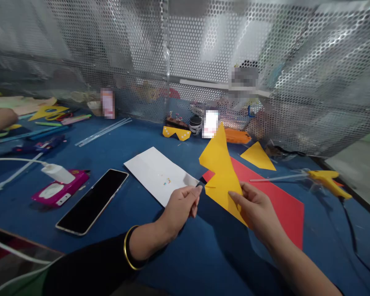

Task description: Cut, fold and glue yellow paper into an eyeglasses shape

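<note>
The yellow sheet looks like matt paper — the phone is smooth and glossy — the partition seems shiny, perforated metal.

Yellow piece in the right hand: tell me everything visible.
The yellow piece looks like thin, matte card or felt. It tapers to a point at the top, with an angular notch in its left edge; below that runs a short dark line, cut or crease unclear. It stands tilted in front of the red sheet, gripped near its lower right by the right hand. The left hand is apart from it.
</note>
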Available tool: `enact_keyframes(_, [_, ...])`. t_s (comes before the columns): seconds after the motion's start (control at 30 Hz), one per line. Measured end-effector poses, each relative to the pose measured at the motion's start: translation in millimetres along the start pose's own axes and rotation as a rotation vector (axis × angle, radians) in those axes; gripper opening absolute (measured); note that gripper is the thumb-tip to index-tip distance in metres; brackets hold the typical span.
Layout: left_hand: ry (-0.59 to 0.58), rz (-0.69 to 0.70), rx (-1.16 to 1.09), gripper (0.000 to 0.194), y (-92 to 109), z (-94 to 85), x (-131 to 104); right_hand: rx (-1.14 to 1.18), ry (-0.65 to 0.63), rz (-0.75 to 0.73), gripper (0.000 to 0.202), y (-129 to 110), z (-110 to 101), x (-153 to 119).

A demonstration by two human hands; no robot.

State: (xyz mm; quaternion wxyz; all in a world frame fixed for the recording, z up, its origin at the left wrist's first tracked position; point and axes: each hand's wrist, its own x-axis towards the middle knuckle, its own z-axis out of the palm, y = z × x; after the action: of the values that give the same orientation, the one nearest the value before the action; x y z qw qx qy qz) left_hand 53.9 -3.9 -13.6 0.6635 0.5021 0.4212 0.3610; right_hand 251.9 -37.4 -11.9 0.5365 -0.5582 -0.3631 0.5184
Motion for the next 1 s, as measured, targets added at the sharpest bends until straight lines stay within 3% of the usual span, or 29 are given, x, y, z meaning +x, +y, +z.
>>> enact_keyframes(0.1, [-0.028,-0.011,-0.007,0.042,-1,0.9,0,0.008,0.043,-0.006,0.05,-1,0,1])
enact_keyframes(0.37, [-0.093,-0.013,0.18,0.065,-2,-2.1,-2,0.022,0.084,0.012,0.048,-4,1,0])
enact_keyframes(0.5, [-0.188,0.009,0.14,0.025,-4,2.2,-3,0.036,0.098,-0.035,0.044,-6,2,-2])
enact_keyframes(0.6, [-0.097,0.007,0.136,0.027,-6,1.4,0,0.017,0.08,-0.034,0.042,-9,4,-5])
enact_keyframes(0.7, [0.13,0.003,0.104,0.06,-2,-4.4,5,-0.004,0.024,-0.01,0.044,-9,6,-8])
enact_keyframes(0.77, [0.216,0.021,0.064,0.062,2,-7.8,7,-0.008,-0.026,0.004,0.047,-8,8,-9])
enact_keyframes(0.87, [0.176,0.0,0.043,0.048,9,-7.7,7,-0.027,-0.084,0.031,0.051,-6,10,-12])
enact_keyframes(1.0, [0.083,-0.084,0.062,0.048,13,-2.4,3,-0.08,-0.166,0.024,0.053,-1,11,-14])
